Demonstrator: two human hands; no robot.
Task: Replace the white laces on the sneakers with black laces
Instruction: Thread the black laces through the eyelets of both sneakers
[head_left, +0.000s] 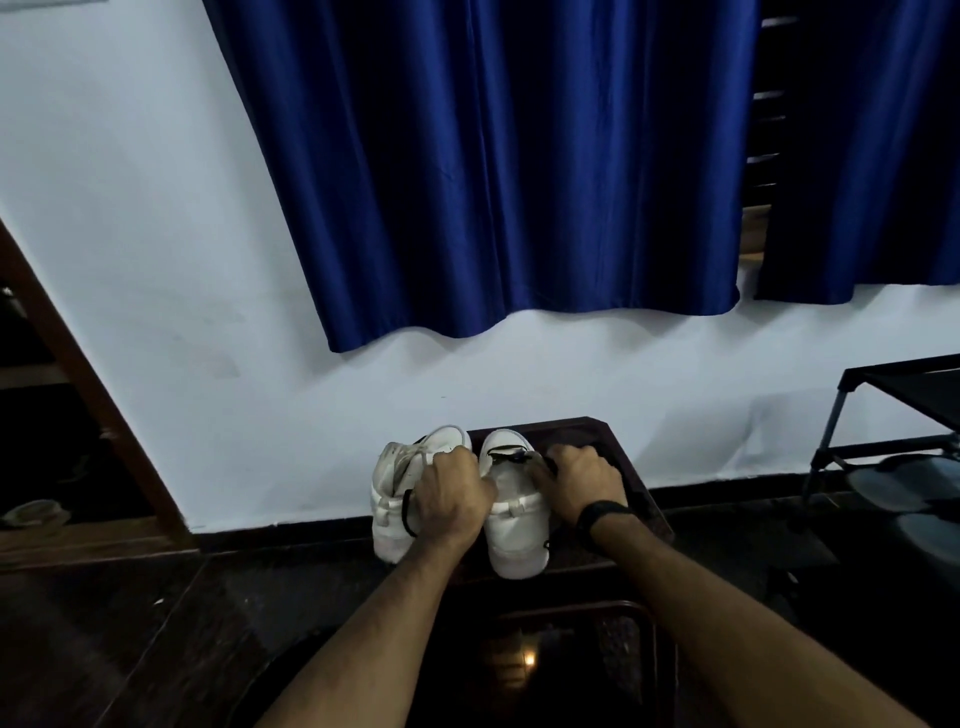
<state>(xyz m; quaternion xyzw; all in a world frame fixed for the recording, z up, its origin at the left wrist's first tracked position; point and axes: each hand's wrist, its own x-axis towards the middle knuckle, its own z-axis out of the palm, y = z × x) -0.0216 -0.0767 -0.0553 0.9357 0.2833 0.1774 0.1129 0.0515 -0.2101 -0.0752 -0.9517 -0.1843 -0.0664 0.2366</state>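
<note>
White canvas sneakers (517, 519), rounded toes

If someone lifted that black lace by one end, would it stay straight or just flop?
Probably flop: the black lace already droops in a loose curve against the left sneaker rather than holding a line. It looks thin, so likely very light, and a pull might drag it through rather than move the shoe. The left hand hides part of it, so its full length is unclear.

white sneakers (514, 519) with a black lace (408, 512) on a dark brown table (618, 441); deep blue curtain (519, 182) on the pale white wall (130, 234); black wristband (602, 514).
</note>
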